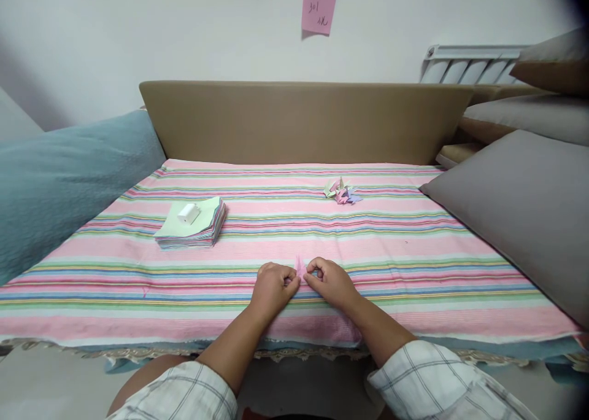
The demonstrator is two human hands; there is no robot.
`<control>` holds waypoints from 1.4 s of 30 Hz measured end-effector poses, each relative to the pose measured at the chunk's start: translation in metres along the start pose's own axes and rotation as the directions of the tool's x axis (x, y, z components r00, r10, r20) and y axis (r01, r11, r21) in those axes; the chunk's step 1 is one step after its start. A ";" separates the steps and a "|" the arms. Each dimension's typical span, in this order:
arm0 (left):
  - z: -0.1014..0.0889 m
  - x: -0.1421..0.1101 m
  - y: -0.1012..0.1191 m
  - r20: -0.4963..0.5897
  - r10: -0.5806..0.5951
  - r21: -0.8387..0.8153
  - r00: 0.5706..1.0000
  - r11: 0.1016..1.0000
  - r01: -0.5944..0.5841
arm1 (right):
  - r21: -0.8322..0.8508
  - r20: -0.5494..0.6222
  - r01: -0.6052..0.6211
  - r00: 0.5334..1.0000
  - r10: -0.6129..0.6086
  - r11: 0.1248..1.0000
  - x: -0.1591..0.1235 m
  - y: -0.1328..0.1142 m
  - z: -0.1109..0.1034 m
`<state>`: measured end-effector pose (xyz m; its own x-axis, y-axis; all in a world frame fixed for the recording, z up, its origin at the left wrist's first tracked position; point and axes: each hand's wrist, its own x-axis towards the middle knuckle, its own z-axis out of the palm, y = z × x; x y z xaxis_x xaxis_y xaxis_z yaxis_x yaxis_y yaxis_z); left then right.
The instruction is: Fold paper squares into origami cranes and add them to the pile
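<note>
A small piece of folded pink paper (pixel 300 265) stands between my hands, close above the striped cloth (pixel 391 248). My left hand (pixel 275 285) pinches its left side between thumb and forefinger. On the other side, the thumb and fingertips of my right hand (pixel 332 282) close on the paper's right edge. A narrow point of the paper sticks up above the fingertips; its lower part is mostly hidden by the fingers.
Left of my hands lies a stack of coloured paper sheets (pixel 188 239) with a white charger block (pixel 188 213) on top. Several small folded paper pieces (pixel 342 193) are heaped farther back. Grey cushions (pixel 515 205) border the right, a teal cushion (pixel 78 174) the left, a tan backrest (pixel 304 122) the back.
</note>
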<state>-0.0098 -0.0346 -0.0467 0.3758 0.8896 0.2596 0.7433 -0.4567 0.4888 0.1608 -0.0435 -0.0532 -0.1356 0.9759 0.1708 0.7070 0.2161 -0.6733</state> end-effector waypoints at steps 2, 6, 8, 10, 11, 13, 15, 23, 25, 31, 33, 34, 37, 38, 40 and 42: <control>0.001 0.000 0.000 -0.016 -0.023 0.000 1.000 1.000 0.023 | 0.006 -0.018 -0.020 1.000 0.021 1.000 0.000 0.001 0.001; 0.002 -0.001 0.000 -0.020 -0.041 0.027 0.999 0.999 0.041 | -0.026 -0.030 -0.001 1.000 0.000 1.000 0.000 0.002 0.004; 0.002 -0.003 -0.001 -0.033 -0.045 0.027 0.998 0.999 0.046 | -0.034 -0.025 0.040 0.999 -0.041 0.999 0.000 0.002 0.005; 0.003 -0.004 -0.003 -0.042 -0.014 0.011 0.999 1.000 0.014 | -0.036 -0.022 0.085 0.996 -0.086 0.996 0.000 0.003 0.005; 0.003 -0.005 -0.003 -0.042 0.016 0.004 0.999 1.000 -0.016 | -0.038 -0.021 0.102 0.994 -0.103 0.994 0.000 0.003 0.005; 0.004 -0.006 -0.005 -0.041 0.082 0.004 0.996 0.997 -0.082 | -0.039 -0.014 0.123 0.992 -0.123 0.992 0.000 0.004 0.006; 0.006 -0.007 -0.006 -0.047 0.121 0.025 0.992 0.993 -0.120 | -0.043 -0.003 0.133 0.991 -0.133 0.990 0.000 0.005 0.006; 0.007 -0.010 -0.007 -0.082 0.163 0.089 0.983 0.984 -0.156 | -0.086 0.022 0.128 0.992 -0.127 0.988 0.003 0.006 0.009; 0.008 -0.010 -0.006 -0.081 0.169 0.097 0.982 0.982 -0.161 | -0.094 0.023 0.125 0.992 -0.124 0.988 0.004 0.006 0.009; 0.009 -0.012 -0.005 -0.107 0.187 0.126 0.977 0.977 -0.173 | -0.089 0.037 0.099 0.995 -0.096 0.991 0.006 0.005 0.008; 0.010 -0.013 -0.005 -0.122 0.211 0.143 0.970 0.971 -0.193 | -0.086 0.040 0.088 0.996 -0.085 0.992 0.006 0.004 0.007; 0.010 -0.013 -0.005 -0.126 0.229 0.151 0.965 0.966 -0.209 | -0.087 0.043 0.082 0.996 -0.079 0.993 0.006 0.004 0.007; 0.009 -0.013 -0.004 -0.110 0.277 0.170 0.955 0.952 -0.256 | -0.080 0.043 0.077 0.996 -0.074 0.994 0.006 0.003 0.007; 0.009 -0.013 -0.003 -0.103 0.281 0.173 0.954 0.950 -0.262 | -0.076 0.041 0.081 0.996 -0.078 0.994 0.006 0.003 0.007; 0.008 -0.013 -0.003 -0.096 0.282 0.176 0.955 0.949 -0.263 | -0.076 0.028 0.092 0.996 -0.090 0.993 0.006 0.004 0.008; 0.008 -0.012 -0.003 -0.104 0.284 0.177 0.953 0.948 -0.263 | -0.087 0.011 0.104 0.995 -0.104 0.991 0.006 0.005 0.008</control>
<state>-0.0118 -0.0437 -0.0578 0.5117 0.7175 0.4726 0.7039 -0.6655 0.2483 0.1577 -0.0367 -0.0613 -0.2158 0.9485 0.2317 0.7465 0.3132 -0.5870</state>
